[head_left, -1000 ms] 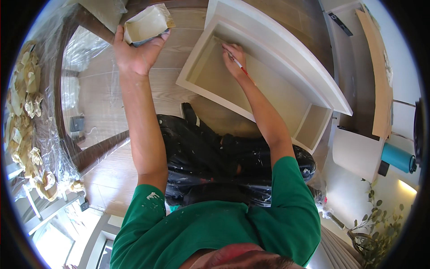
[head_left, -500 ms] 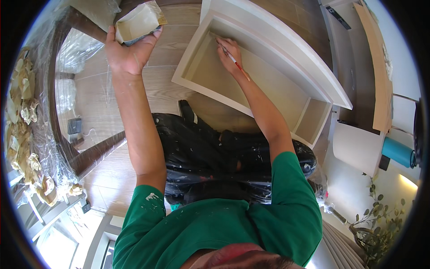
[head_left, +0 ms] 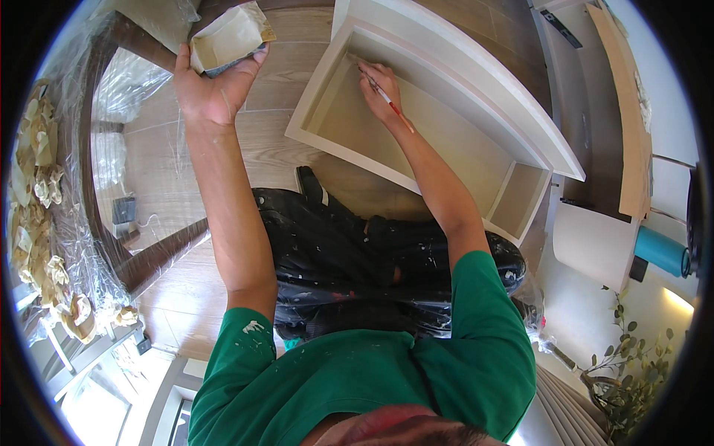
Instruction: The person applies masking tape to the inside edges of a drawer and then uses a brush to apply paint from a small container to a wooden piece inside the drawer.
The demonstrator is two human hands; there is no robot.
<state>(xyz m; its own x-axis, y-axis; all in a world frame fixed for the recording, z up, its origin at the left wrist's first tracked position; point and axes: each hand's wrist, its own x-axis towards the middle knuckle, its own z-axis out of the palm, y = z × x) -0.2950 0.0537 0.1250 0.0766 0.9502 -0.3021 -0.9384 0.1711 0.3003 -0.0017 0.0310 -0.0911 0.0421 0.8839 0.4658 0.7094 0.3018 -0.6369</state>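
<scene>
My left hand [head_left: 218, 93] holds up a small open carton [head_left: 229, 43] from below, its inside coated with cream-coloured paint. My right hand [head_left: 381, 91] is closed around a thin paintbrush [head_left: 387, 98] with a red and white handle. The brush tip points into the far left corner of a cream-coloured drawer [head_left: 320, 143], and I cannot make out whether its bristles touch the wall. The drawer lies on the floor in front of me, with its wide front panel on the far right side. A narrow compartment [head_left: 513, 201] is divided off at its right end.
Plastic-wrapped dark wooden furniture [head_left: 141, 260] stands at the left, with crumpled masking paper [head_left: 44, 186] beyond it. On the right are a cabinet with a brown board edge [head_left: 632, 111], a teal cylinder [head_left: 660, 251] and a leafy plant [head_left: 625, 372]. My legs [head_left: 372, 260] are folded before the drawer.
Almost nothing differs. My right hand and the brush have shifted very slightly at the drawer's far left corner, and the carton has moved a touch left.
</scene>
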